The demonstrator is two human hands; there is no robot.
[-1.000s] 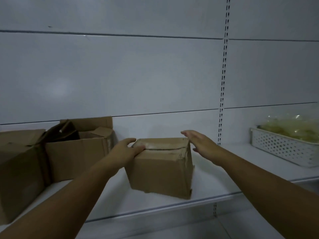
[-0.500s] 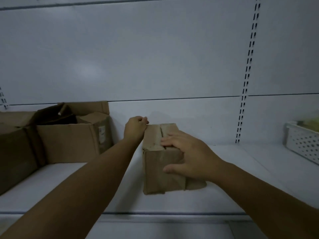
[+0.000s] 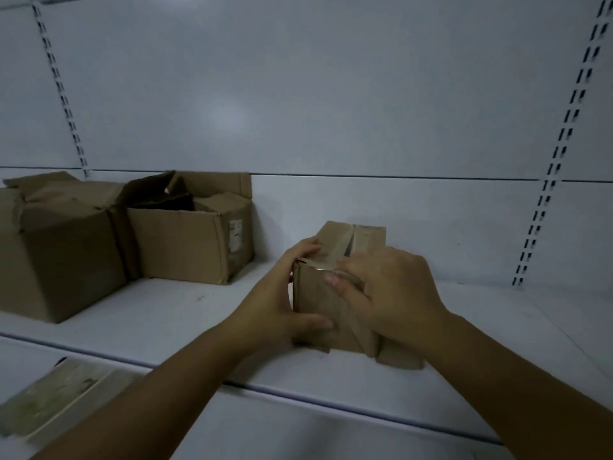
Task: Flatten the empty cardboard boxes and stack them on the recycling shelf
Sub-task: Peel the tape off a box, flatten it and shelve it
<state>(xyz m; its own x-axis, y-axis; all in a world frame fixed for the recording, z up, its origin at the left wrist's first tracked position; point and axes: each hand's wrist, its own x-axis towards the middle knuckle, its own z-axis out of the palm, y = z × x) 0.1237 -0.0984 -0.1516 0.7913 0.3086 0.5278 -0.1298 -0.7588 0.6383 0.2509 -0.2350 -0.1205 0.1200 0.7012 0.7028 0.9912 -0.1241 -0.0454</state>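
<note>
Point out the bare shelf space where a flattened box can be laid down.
Widest bare stretch of shelf: right of the small box, up to the slotted upright. A narrower patch lies between the open box and the left hand. The far left is crowded by the large box.

Small box [image 3: 351, 247] on shelf [image 3: 185, 313], 2 boxes [image 3: 185, 240] left

**No legible text in view**

The only printed matter is a small white label [image 3: 236, 234] on the right side face of the open cardboard box [image 3: 189, 240] standing on the shelf [image 3: 185, 313]. Its print is too small and blurred to read. No other brand, number or sign can be made out anywhere.
</note>
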